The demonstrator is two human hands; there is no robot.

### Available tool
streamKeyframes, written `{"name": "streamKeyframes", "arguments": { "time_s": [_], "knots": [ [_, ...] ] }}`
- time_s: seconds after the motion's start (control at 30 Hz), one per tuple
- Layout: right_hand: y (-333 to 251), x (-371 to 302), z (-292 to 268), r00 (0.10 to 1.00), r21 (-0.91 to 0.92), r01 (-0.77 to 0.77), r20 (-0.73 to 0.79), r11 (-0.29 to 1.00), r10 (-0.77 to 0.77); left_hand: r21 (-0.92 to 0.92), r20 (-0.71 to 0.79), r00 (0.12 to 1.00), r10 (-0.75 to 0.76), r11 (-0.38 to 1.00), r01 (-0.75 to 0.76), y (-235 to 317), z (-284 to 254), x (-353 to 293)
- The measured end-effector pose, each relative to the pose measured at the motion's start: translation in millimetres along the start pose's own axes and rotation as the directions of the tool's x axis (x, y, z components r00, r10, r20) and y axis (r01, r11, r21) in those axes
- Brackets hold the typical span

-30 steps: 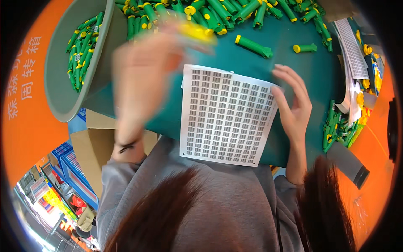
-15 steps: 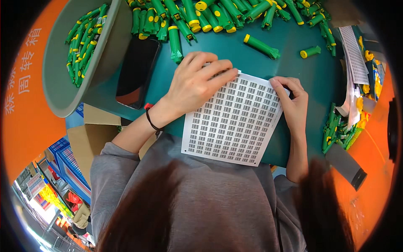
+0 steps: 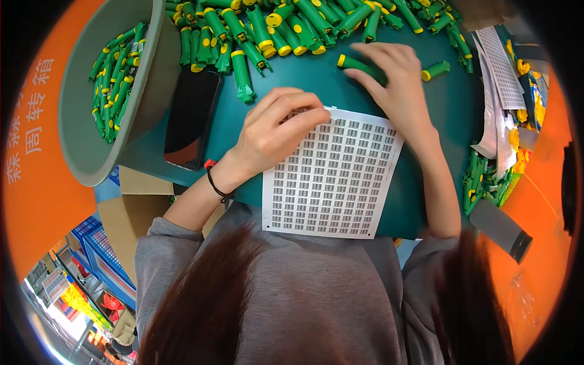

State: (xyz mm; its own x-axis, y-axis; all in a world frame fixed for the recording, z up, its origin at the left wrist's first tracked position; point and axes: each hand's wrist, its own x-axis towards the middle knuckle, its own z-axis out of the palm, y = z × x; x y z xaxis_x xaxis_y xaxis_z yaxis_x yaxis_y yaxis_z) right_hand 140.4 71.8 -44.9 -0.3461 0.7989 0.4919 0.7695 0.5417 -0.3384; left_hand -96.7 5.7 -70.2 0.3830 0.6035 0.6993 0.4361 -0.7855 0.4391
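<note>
A white sheet of small barcode labels lies in front of me, at the near edge of the green table. My left hand is over its upper left part, fingers curled and thumb against forefinger near the top edge; whatever is between the fingertips is hidden or too small to name. Beyond the sheet, my right hand has thumb and fingers spread over a single green plastic tube with a yellow end, which it partly hides. Whether the fingers touch the tube, I cannot tell. Another short green tube lies just right of that hand.
Many green tubes are heaped along the far side. At the left, a grey-green tub holds more tubes, beside a black phone. Further label sheets and green and yellow parts are at the right.
My right hand has left the sheet's upper right corner and moved up and away to the lone green tube, its fingers opening. My left hand stays at the sheet's top.
</note>
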Motion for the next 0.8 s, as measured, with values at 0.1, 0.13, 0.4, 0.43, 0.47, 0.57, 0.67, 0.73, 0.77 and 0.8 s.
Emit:
{"name": "streamKeyframes", "arguments": {
  "time_s": [0.1, 0.13, 0.4, 0.43, 0.47, 0.57, 0.67, 0.73, 0.77, 0.8],
  "knots": [
    [2.0, 10.1, -1.8, 0.960, 0.034, 0.051, 0.273, 0.998, -0.058, -0.018, -0.037, 0.999, -0.031, 0.999, 0.030, 2.2, -4.5, 2.6],
    [-4.8, 11.9, -11.4, 0.960, 0.039, 0.057, 0.273, 0.998, -0.066, -0.039, -0.062, 0.995, -0.079, 0.996, 0.076, 3.0, -8.4, 3.9],
    [-28.9, -55.8, -49.8, 0.788, 0.831, -0.557, 0.526, 0.007, 0.320, -0.463, 0.053, 0.895, -0.443, 0.783, 0.415, 37.2, -32.1, 31.2],
    [-34.7, -60.0, -49.5, 0.773, 0.831, -0.555, 0.525, -0.021, 0.356, -0.523, 0.107, 0.831, -0.546, 0.680, 0.514, 45.2, -32.3, 36.0],
    [-38.1, -63.8, -49.5, 0.756, 0.833, -0.552, 0.524, -0.049, 0.392, -0.523, 0.110, 0.829, -0.549, 0.677, 0.518, 48.4, -31.7, 40.8],
    [-40.4, -78.4, -45.5, 0.734, 0.844, -0.532, 0.497, -0.062, 0.463, -0.505, 0.225, 0.802, -0.553, 0.638, 0.581, 54.5, -31.8, 51.3],
    [-44.9, -89.0, -42.8, 0.833, 0.906, -0.415, 0.341, 0.084, 0.435, -0.408, 0.304, 0.826, -0.475, 0.718, 0.563, 55.9, -23.1, 60.0],
    [-39.8, -96.3, -42.1, 0.889, 0.931, -0.332, 0.255, 0.152, 0.381, -0.373, 0.282, 0.889, -0.360, 0.813, 0.447, 57.1, -14.8, 63.4],
    [-39.9, -97.8, -43.2, 0.907, 0.937, -0.297, 0.217, 0.184, 0.361, -0.372, 0.287, 0.888, -0.359, 0.813, 0.448, 59.3, -12.5, 64.6],
    [-39.4, -99.4, -43.2, 0.923, 0.942, -0.260, 0.177, 0.214, 0.341, -0.399, 0.295, 0.882, -0.367, 0.792, 0.462, 60.6, -10.1, 65.6]
  ]
}}
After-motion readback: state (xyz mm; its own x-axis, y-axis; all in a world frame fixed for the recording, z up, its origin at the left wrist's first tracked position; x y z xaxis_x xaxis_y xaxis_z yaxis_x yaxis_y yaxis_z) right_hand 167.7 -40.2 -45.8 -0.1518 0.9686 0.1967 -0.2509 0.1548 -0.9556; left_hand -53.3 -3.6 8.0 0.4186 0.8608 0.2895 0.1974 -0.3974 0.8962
